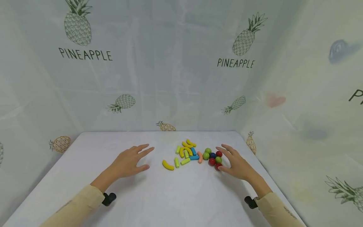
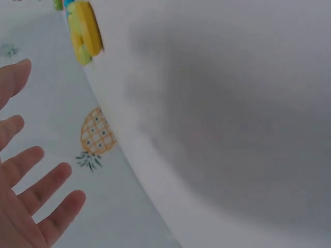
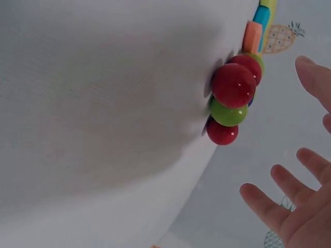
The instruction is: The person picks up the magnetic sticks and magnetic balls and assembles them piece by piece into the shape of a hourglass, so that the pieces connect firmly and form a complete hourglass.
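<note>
In the head view, the thumb of my right hand (image 1: 238, 165) hides part of a glossy red ball (image 1: 217, 165), the bottom edge cuts off my beige fabric sleeves (image 1: 82, 203), and a blue smudge (image 1: 338, 50) is too blurred to name. In the left wrist view, the left edge crops my left hand (image 2: 26, 206); in the right wrist view, a dark blue ball (image 3: 252, 101) is mostly hidden.
</note>
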A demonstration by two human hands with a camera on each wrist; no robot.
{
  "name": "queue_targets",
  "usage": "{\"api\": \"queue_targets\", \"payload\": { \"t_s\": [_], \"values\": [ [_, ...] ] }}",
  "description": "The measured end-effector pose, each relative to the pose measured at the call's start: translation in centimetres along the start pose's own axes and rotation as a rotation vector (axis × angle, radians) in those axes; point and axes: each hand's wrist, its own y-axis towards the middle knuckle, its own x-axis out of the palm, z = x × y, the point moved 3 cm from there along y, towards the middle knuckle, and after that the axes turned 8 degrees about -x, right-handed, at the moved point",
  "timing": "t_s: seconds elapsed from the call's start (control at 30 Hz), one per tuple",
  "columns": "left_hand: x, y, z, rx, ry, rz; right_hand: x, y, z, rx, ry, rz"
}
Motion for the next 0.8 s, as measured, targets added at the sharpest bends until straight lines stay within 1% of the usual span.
{"api": "queue_targets", "payload": {
  "t_s": [0.17, 0.37, 0.5, 0.63, 0.8],
  "values": [
    [1.4, 0.7, 1.0, -0.058, -0.149, -0.108, 0.0, -0.1, 0.1, -0.005, 0.012, -0.001],
    [3.4, 1.6, 1.8, -0.141, -0.308, -0.186, 0.3, -0.3, 0.2, 0.003, 0.021, -0.008],
    [4.5, 2.2, 2.4, -0.211, -0.404, -0.245, 0.6, -0.3, 0.3, 0.001, 0.034, -0.007],
    [5.1, 2.6, 3.2, -0.255, -0.447, -0.289, 0.7, -0.3, 0.3, -0.002, 0.048, 0.003],
    [5.5, 3.1, 3.7, -0.301, -0.473, -0.287, 1.0, -0.3, 0.4, -0.028, 0.057, 0.012]
  ]
}}
